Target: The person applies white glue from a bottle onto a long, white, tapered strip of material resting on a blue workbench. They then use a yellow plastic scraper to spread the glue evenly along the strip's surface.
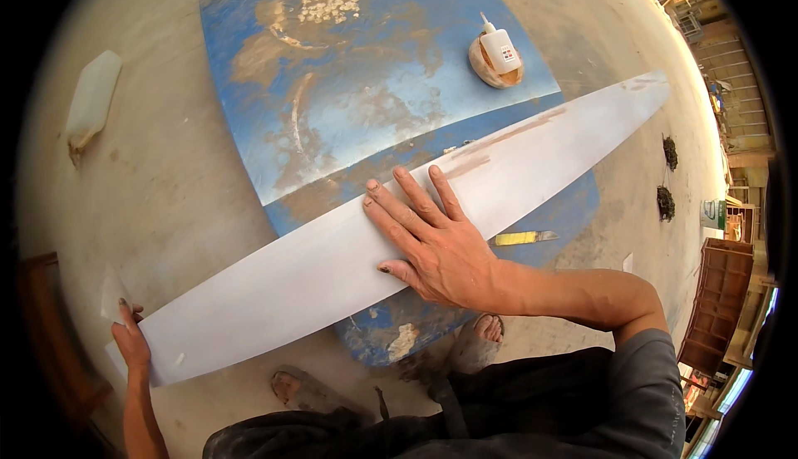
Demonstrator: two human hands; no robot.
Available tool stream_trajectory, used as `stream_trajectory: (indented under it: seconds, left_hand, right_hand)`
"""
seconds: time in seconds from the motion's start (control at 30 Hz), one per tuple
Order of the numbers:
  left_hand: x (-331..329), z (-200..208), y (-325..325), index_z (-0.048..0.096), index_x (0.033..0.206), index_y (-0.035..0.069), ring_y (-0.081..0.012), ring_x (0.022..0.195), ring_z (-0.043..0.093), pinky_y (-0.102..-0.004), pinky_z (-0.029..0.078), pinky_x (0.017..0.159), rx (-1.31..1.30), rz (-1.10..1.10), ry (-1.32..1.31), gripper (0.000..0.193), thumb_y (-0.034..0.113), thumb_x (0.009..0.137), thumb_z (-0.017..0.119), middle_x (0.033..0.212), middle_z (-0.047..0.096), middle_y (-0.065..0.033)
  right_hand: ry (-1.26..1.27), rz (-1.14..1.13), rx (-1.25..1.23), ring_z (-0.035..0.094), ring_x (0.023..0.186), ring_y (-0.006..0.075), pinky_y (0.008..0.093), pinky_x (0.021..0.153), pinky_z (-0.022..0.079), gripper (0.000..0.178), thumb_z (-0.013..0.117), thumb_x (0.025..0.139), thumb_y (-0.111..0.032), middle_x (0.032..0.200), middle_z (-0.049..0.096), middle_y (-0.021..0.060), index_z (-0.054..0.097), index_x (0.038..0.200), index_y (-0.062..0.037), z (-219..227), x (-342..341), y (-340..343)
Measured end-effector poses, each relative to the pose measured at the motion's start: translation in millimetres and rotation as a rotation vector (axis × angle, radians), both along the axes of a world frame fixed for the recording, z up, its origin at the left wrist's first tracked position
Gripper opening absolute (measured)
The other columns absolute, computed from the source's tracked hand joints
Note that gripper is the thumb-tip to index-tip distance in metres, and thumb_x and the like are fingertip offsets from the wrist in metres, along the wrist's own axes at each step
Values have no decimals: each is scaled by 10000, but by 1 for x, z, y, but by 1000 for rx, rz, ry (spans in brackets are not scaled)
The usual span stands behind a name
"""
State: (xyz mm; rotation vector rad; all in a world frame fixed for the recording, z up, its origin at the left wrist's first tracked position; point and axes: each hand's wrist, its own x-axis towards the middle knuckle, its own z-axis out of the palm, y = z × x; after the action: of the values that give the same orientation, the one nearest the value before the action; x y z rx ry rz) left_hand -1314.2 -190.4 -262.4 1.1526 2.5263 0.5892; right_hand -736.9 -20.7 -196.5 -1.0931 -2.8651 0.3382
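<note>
A long, white, smooth panel (pixel 316 280), tapering toward its far right end and marked with brown smears, lies slantwise before me. At its left end my left hand (pixel 130 338) is closed round the edge, its fingers partly hidden. My right hand (pixel 432 247) lies flat on the middle of the panel with fingers spread, holding nothing. Beside the panel's near edge, right of that hand, rests a yellow utility knife (pixel 517 239) with its blade showing. A white squeeze bottle (pixel 500 50) lies on a brown rounded bowl-like piece (pixel 486 73) beyond the panel.
Beneath is a stained blue sheet (pixel 366 85), bearing a pile of small whitish pieces (pixel 330 2). A translucent plastic jug (pixel 93 93) lies on the floor at left. Dark clumps (pixel 666 204), a bucket (pixel 712 214) and a wooden shelf (pixel 719 301) stand at right. My feet are close below.
</note>
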Motion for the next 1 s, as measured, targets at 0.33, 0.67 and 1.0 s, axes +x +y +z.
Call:
stream_trajectory:
  seconds: [0.33, 0.67, 1.0]
  left_hand:
    - [9, 5, 4, 713, 871, -87, -176, 613, 525, -369, 423, 623, 18, -26, 16, 740, 563, 1080, 427, 614, 548, -74]
    - [13, 7, 5, 718, 879, -85, -177, 620, 532, -361, 436, 636, 5, 5, 24, 735, 561, 1077, 432, 627, 571, -84]
    - [11, 8, 2, 720, 866, -72, -179, 619, 535, -362, 436, 633, 12, 10, 18, 710, 547, 1076, 444, 627, 575, -85]
  right_hand:
    - [69, 39, -34, 248, 1546, 399, 606, 1259, 146, 690, 574, 1011, -445, 1628, 371, 180, 451, 1506, 19, 1, -15, 1]
    - [32, 93, -57, 247, 1546, 393, 604, 1258, 162, 694, 552, 1022, -465, 1623, 383, 182, 453, 1506, 22, 4, -24, -4]
    - [47, 161, -67, 237, 1554, 375, 596, 1266, 150, 706, 543, 1022, -479, 1622, 386, 171, 452, 1510, 23, 1, -41, -8]
